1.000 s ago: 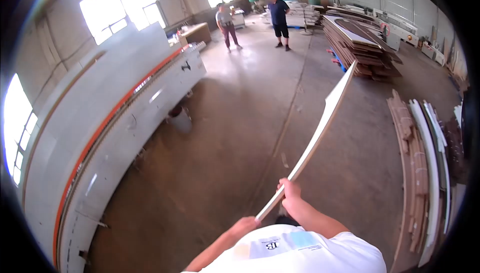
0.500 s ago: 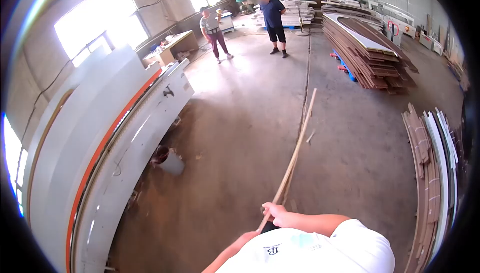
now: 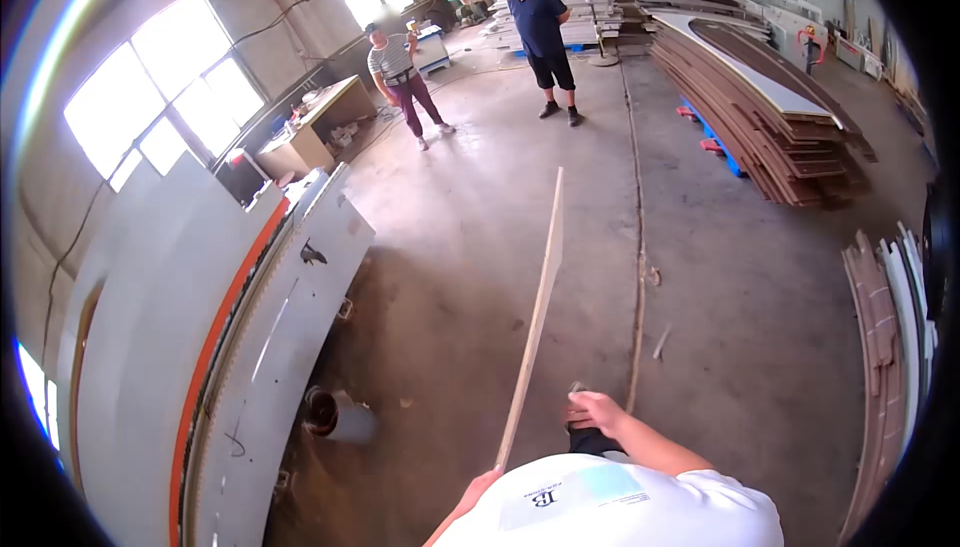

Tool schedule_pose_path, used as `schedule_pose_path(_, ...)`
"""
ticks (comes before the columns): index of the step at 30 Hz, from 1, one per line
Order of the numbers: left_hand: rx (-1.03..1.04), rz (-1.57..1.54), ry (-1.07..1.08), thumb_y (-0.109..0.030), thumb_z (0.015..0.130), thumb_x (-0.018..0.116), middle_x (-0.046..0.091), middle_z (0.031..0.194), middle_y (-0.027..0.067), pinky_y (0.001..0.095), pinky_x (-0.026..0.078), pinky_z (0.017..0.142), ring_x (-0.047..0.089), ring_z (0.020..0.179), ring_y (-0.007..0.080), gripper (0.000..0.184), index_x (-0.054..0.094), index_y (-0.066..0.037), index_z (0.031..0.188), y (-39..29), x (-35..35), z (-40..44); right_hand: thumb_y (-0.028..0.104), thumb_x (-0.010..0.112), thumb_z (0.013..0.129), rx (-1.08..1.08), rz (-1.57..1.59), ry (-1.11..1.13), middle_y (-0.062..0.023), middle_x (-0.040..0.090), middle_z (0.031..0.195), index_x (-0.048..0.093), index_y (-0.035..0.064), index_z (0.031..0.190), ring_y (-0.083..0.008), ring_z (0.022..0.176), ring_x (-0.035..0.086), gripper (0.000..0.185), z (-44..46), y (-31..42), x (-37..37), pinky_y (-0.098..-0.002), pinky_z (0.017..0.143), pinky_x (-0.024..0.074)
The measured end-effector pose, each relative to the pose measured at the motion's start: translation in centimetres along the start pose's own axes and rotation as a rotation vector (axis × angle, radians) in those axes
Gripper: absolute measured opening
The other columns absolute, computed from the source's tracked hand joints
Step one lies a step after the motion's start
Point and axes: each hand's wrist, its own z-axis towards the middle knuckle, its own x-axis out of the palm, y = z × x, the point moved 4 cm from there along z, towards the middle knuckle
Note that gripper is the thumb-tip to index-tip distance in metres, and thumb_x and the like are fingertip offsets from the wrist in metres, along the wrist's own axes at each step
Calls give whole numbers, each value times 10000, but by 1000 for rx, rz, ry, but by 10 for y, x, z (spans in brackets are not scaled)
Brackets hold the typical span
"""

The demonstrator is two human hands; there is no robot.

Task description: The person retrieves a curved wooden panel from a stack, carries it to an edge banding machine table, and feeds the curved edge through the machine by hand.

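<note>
A long, thin wooden strip slants up and forward from my left side, its far end raised in front of me. My left hand is closed on its near end, partly hidden by my white shirt. My right hand is off to the right of the strip, not touching it. Its fingers are loosely bent with nothing visible in them, above my dark trouser leg and shoe.
A long white machine with an orange stripe runs along the left, a bucket beside it. Two people stand ahead. Stacked brown boards are at the right, bundled strips nearer. A small offcut lies on the floor.
My right hand has let go of the strip and moved right. The strip has swung to the left, now held by my left hand alone. My view has shifted slightly.
</note>
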Motion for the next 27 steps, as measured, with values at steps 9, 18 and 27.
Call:
schedule_pose_path(9, -120, -140, 15, -479, 1143, 540, 764, 1084, 75, 360, 538, 921, 690, 1039, 166, 531, 727, 0, 1275, -164, -89, 305, 316, 624, 1105, -15, -185, -106, -167, 752, 1327, 679, 11, 1383, -284, 1156, 757, 417, 293, 237, -56, -430, 910, 611)
schedule_pose_path(18, 36, 340, -194, -527, 1145, 489, 761, 1220, 177, 401, 508, 1021, 672, 1168, 219, 637, 705, 49, 1312, -381, -156, 656, 311, 642, 1098, -52, -447, -384, -107, 801, 927, 796, 30, 1136, -158, 617, 665, 323, 599, 487, -119, -318, 596, 563)
schedule_pose_path(27, 16, 323, -156, -504, 1160, 483, 675, 1006, 47, 375, 494, 908, 591, 985, 139, 539, 721, -20, 1155, -685, -157, 874, 524, 671, 1007, 250, -374, -763, -94, 775, 807, 811, 60, 961, -210, 662, 693, 487, 746, 564, -233, -396, 589, 542)
